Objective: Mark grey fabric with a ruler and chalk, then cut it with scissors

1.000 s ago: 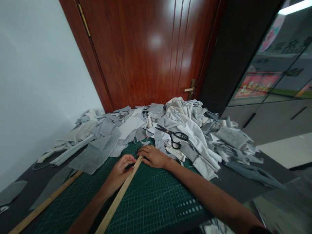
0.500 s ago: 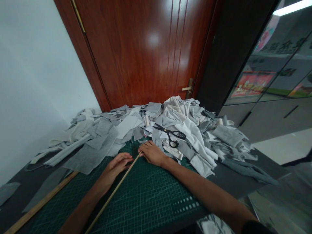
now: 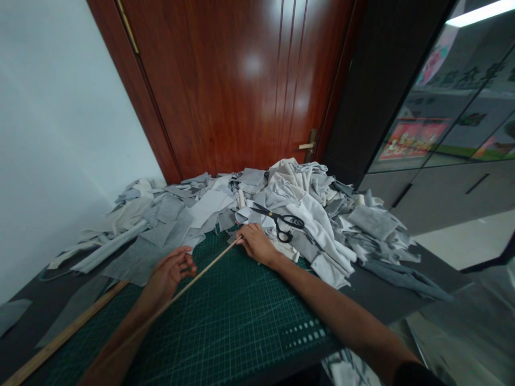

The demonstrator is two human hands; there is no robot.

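My right hand [image 3: 256,244] pinches the far end of a thin pale wooden stick [image 3: 205,272] above the green cutting mat [image 3: 225,316]. The stick slants down toward me and crosses over my left forearm. My left hand [image 3: 173,271] is just left of the stick with its fingers loosely curled and apart, holding nothing. Beyond my right hand, black-handled scissors [image 3: 277,219] lie with their blades pointing left on a heap of grey and white fabric scraps [image 3: 298,187].
A flat wooden ruler or strip [image 3: 72,329] lies along the mat's left side. More grey fabric pieces [image 3: 161,236] spread at the far left of the dark table [image 3: 386,300]. Behind the heap stands a reddish-brown door [image 3: 225,96]; a white wall [image 3: 60,134] borders the left.
My left hand has drawn back to the left, away from the stick's far end. My right hand has moved slightly up and right with the stick, which now slants more across.
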